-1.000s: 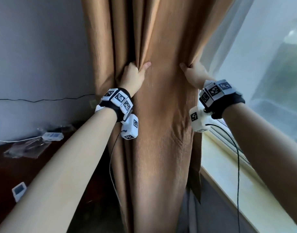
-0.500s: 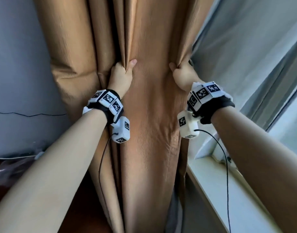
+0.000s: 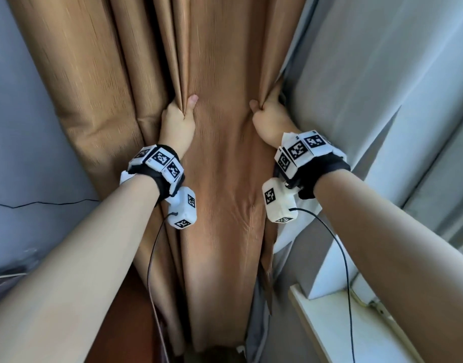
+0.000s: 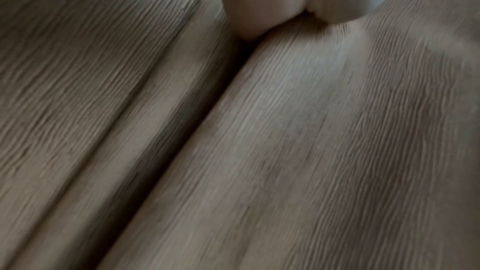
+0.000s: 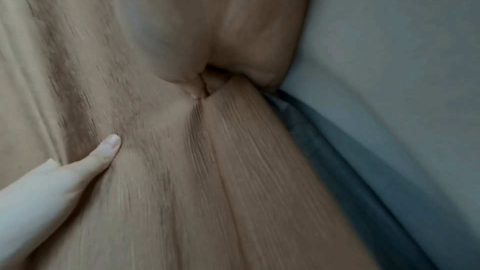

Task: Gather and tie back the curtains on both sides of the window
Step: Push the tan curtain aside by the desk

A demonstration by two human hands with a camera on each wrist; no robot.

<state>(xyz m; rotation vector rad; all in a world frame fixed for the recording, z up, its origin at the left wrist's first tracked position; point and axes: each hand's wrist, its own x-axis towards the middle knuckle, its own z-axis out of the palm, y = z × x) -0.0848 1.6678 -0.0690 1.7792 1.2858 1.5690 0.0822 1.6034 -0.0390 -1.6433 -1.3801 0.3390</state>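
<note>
At the far left of the head view a grey wall (image 3: pixel 28 127) carries a thin dark cable (image 3: pixel 41 203); the brown curtain (image 3: pixel 219 179) hangs down the middle of the frame, gathered into folds; the left hand (image 3: pixel 176 121), left of centre, clutches a bunch of pleats, thumb lying flat on the cloth; right of centre the right hand (image 3: pixel 268 119) pinches the curtain's right edge, fingers curled behind it; a pale sheer curtain (image 3: pixel 369 87) fills the right side; a white sill (image 3: pixel 356 326) sits at lower right.
</note>
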